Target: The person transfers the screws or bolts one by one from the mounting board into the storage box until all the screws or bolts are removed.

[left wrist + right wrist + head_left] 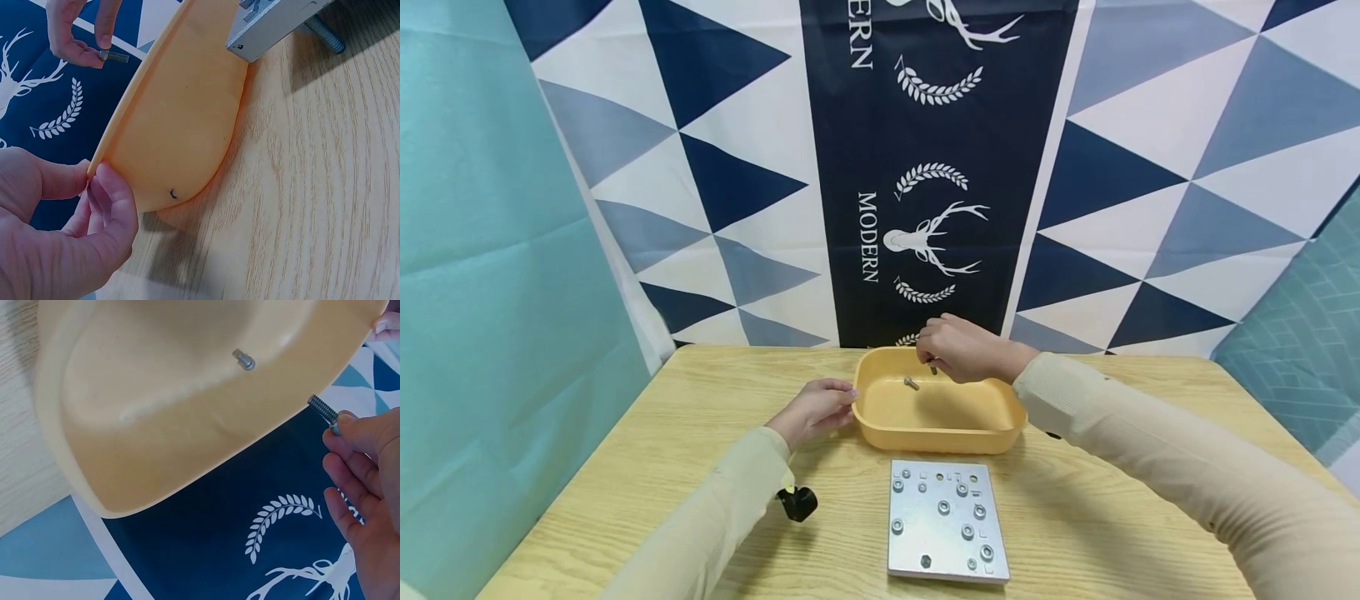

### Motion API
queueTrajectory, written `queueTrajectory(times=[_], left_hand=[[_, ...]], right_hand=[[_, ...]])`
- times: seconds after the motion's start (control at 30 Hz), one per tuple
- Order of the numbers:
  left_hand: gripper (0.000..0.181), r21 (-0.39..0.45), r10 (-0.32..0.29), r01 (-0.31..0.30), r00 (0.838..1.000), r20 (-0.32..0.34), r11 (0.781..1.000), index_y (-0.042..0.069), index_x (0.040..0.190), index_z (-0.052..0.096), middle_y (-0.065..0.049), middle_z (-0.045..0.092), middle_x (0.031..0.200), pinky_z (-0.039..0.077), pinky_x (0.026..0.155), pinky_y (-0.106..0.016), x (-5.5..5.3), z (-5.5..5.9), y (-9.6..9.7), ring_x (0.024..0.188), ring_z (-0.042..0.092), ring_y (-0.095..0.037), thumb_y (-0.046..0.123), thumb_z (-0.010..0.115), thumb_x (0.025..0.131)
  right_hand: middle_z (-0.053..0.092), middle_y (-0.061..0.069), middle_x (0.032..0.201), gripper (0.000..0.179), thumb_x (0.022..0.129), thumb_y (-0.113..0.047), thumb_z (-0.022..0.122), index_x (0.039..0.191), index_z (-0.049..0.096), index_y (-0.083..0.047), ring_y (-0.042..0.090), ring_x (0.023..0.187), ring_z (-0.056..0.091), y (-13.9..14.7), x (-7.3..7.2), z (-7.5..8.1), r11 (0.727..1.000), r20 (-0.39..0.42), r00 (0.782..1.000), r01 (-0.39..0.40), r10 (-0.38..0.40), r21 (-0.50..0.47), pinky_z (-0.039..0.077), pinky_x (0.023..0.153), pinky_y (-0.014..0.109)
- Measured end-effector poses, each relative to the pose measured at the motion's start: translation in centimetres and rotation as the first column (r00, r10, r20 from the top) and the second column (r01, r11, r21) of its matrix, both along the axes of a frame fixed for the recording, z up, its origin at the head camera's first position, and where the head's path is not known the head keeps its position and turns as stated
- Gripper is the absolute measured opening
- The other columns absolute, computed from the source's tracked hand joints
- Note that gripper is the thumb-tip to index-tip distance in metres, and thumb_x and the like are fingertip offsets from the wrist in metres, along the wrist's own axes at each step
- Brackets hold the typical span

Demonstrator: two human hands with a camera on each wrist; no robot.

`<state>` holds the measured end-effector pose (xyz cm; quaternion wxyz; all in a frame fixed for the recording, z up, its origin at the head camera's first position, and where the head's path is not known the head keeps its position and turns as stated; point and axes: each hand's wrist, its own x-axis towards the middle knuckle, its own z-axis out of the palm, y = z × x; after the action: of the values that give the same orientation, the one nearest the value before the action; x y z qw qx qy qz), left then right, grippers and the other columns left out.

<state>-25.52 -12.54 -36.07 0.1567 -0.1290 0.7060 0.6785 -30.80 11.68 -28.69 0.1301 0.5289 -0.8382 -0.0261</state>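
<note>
Above the back of a yellow plastic bin [940, 440], my right hand [958, 348] pinches a bolt [323, 410] by its head between thumb and fingertip, threaded end pointing out. The same bolt [115, 56] shows in the left wrist view, held over the bin's rim. A second bolt [912, 383] lies on the bin floor, also visible in the right wrist view. My left hand [820, 406] grips the bin's left rim, with the thumb on one side and fingers [119, 203] on the other.
A metal plate [943, 521] with several bolts set in its holes stands on the wooden table [820, 550] in front of the bin. Beneath it a threaded shank [325, 34] sticks out. A patterned cloth [925, 167] hangs behind the table.
</note>
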Motion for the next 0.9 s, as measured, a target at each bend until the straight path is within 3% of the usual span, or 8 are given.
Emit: queueTrajectory(times=[0.47, 0.7, 0.9], left_hand=[[0.023, -0.002, 0.001, -0.001, 1.000, -0.005, 1.000, -0.003, 0.118, 0.053, -0.010, 0.056, 0.097, 0.049, 0.060, -0.015, -0.08, -0.08, 0.01, 0.071, 0.053, -0.010, 0.004, 0.055, 0.096], [0.024, -0.014, -0.003, 0.003, 1.000, -0.007, 1.000, -0.003, 0.118, 0.054, -0.010, 0.056, 0.099, 0.049, 0.062, -0.016, -0.05, -0.15, 0.02, 0.071, 0.053, -0.010, 0.005, 0.055, 0.096], [0.024, -0.019, -0.005, 0.005, 1.000, -0.013, 1.000, -0.003, 0.118, 0.054, -0.011, 0.056, 0.099, 0.050, 0.063, -0.016, -0.06, -0.15, 0.05, 0.072, 0.053, -0.010, 0.005, 0.056, 0.095]], right_hand=[[0.063, -0.003, 0.080, 0.013, 0.081, 0.000, 0.068, 0.083, 0.066, -0.013, 0.016, 0.081, 0.054, -0.41, -0.20, -0.09, 1.000, 0.019, 1.000, 0.020, -0.020, 0.001, 0.046, 0.076, 0.033], [0.068, 0.004, 0.097, 0.024, 0.077, 0.002, 0.069, 0.099, 0.068, -0.009, 0.021, 0.093, 0.060, -0.16, -0.25, -0.51, 1.000, 0.039, 0.999, 0.015, -0.015, -0.006, 0.050, 0.081, 0.039], [0.068, 0.001, 0.102, 0.025, 0.079, -0.003, 0.073, 0.101, 0.067, -0.012, 0.020, 0.097, 0.060, 0.15, 0.33, -0.90, 1.000, 0.068, 0.997, 0.024, -0.024, -0.001, 0.050, 0.084, 0.038]])
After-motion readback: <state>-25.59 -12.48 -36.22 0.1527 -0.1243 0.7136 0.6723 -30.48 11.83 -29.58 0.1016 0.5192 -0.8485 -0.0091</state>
